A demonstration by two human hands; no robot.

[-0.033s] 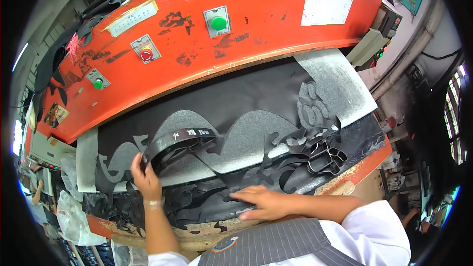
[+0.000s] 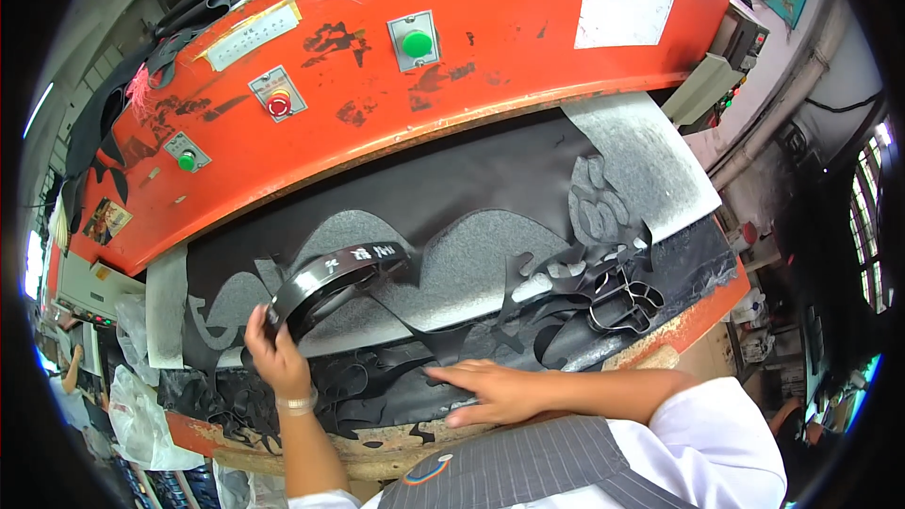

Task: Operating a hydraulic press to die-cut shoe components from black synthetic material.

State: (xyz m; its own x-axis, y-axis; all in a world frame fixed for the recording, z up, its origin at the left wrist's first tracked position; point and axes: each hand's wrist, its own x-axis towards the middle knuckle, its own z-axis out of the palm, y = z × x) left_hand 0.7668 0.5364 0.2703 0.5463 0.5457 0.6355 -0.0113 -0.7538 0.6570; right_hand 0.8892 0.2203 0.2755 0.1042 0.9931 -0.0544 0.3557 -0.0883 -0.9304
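Note:
My left hand grips the near left end of a curved black steel cutting die with white marks on its band. The die is tilted over a sheet of black leather-like material, beside rounded cut-outs where the grey-white board shows. My right hand is open, fingers stretched out, holding nothing, over black offcuts along the near edge. Whether its fingertips touch them I cannot tell. A smaller cutting die of thin bent metal lies on scraps to the right.
Beyond the sheet stands an orange press beam with green buttons and a red knob. A control box is at the right end. Plastic bags hang at the left. The bed's near edge is worn.
The near end of the curved die has shifted slightly left and toward me with my left hand, and its band is turned differently. My right hand has slid a little left.

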